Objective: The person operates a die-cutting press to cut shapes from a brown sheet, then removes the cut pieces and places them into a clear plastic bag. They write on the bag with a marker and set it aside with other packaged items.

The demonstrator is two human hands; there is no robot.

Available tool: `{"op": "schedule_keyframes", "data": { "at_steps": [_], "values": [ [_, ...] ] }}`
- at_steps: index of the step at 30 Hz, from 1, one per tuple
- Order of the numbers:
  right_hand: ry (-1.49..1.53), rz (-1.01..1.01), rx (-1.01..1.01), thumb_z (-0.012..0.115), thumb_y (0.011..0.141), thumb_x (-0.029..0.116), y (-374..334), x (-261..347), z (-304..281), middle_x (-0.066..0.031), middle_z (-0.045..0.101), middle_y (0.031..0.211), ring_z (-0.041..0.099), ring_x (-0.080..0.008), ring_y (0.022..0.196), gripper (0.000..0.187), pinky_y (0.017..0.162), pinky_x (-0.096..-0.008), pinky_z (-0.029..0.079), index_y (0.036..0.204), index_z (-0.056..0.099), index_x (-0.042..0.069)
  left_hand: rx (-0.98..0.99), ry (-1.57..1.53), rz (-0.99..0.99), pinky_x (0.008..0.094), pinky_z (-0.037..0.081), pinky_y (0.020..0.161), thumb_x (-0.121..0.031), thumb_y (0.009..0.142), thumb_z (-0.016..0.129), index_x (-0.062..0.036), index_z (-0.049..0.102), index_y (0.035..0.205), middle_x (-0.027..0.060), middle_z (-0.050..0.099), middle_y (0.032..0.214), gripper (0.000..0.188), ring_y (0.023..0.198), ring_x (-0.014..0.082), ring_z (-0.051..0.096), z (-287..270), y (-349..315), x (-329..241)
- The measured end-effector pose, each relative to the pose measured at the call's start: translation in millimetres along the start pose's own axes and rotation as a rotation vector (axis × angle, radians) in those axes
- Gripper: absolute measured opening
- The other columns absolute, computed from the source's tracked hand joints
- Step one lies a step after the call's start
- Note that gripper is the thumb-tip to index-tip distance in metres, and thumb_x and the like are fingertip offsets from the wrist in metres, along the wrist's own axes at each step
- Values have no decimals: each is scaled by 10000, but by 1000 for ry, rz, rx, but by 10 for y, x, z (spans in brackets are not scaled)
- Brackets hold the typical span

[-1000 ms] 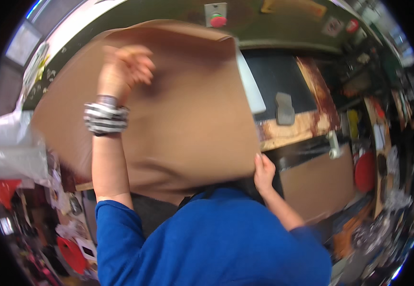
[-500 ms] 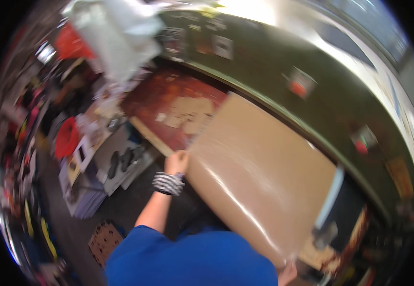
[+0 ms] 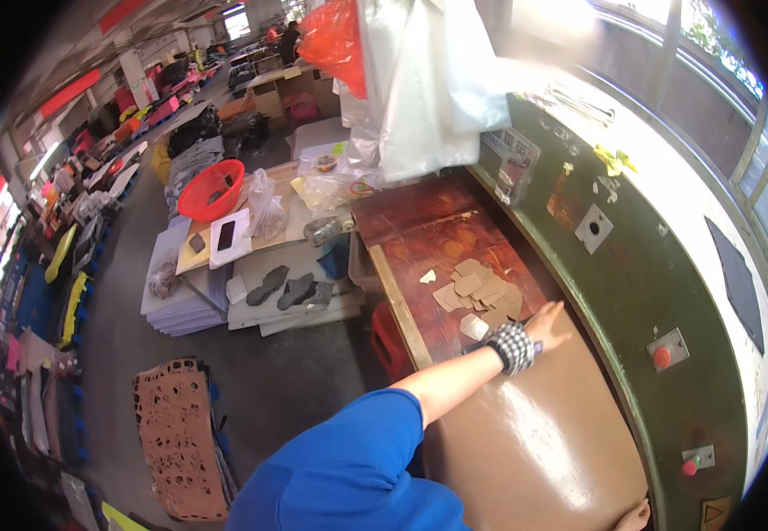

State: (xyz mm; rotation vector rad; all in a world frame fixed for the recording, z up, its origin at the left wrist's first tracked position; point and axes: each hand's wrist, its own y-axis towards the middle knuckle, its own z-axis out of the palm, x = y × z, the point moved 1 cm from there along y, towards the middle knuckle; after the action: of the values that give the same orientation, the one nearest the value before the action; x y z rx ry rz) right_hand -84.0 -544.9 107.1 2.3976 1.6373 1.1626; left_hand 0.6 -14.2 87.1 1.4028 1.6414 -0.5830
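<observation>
A large glossy tan sheet (image 3: 526, 425) lies on the red-brown worktop in front of me. My left hand (image 3: 548, 329) rests at its far edge, close beside the green machine panel, fingers stretched out and apart. Around that wrist is a black-and-white checked band. My right hand (image 3: 635, 515) shows only in part at the bottom, against the sheet's right edge; its fingers are mostly cut off. Just beyond the sheet, a pile of small tan cut pieces (image 3: 481, 290) lies on the worktop (image 3: 402, 212), with a whitish scrap (image 3: 473, 327) next to it.
Along the right runs the green machine beam (image 3: 614, 292) with red buttons (image 3: 661, 357). Clear plastic bags (image 3: 428, 88) hang at the far end. To the left stands a side table with a red basket (image 3: 211, 190) and dark cut pieces (image 3: 295, 290). A punched brown sheet (image 3: 180, 434) lies on the floor.
My left hand has gone from the sheet's near-left corner across to its far edge and opened. My right hand has shifted to the sheet's right edge. The view has turned left.
</observation>
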Motion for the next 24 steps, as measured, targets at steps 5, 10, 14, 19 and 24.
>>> {"op": "schedule_keyframes", "data": {
  "at_steps": [5, 10, 14, 19, 24],
  "values": [
    [-220, 121, -6, 721, 849, 365, -837, -342, -447, -236, 700, 966, 679, -360, 897, 458, 795, -409, 548, 1046, 685, -47, -137, 306, 216, 435, 464, 881, -233, 842, 681, -19, 589, 1197, 177, 561, 1115, 425, 1037, 351, 545, -447, -1181, 592],
    [-88, 183, -129, 732, 849, 336, -1564, -392, -551, -192, 699, 791, 684, -345, 815, 373, 734, -427, 553, 875, 713, -36, 63, 265, 60, 421, 469, 856, -241, 873, 670, -27, 585, 1190, 177, 663, 946, 392, 899, 334, 636, -469, -1969, 700],
    [-78, 247, -112, 686, 879, 395, -1739, -258, -608, -234, 682, 917, 650, -402, 918, 445, 797, -489, 531, 1076, 681, -4, -169, 161, 66, 458, 515, 705, -195, 887, 637, -26, 622, 1094, 214, 650, 826, 268, 776, 386, 650, -270, -1745, 490],
    [271, 333, 108, 581, 935, 417, -504, -166, -232, -138, 690, 1143, 678, -227, 956, 520, 858, -352, 532, 1264, 597, 14, 204, 366, -185, 461, 519, 723, -302, 926, 560, 27, 592, 1068, 205, 662, 927, 360, 815, 349, 648, 156, -124, 180],
    [-270, 6, -98, 636, 894, 361, -466, -527, -210, -257, 574, 1262, 525, -407, 1190, 557, 1040, -422, 402, 1329, 538, 27, 259, 717, 243, 542, 300, 1109, -391, 914, 590, -132, 395, 1461, 225, 392, 1477, 636, 1368, 394, 364, 210, -97, 125]
  ]
}}
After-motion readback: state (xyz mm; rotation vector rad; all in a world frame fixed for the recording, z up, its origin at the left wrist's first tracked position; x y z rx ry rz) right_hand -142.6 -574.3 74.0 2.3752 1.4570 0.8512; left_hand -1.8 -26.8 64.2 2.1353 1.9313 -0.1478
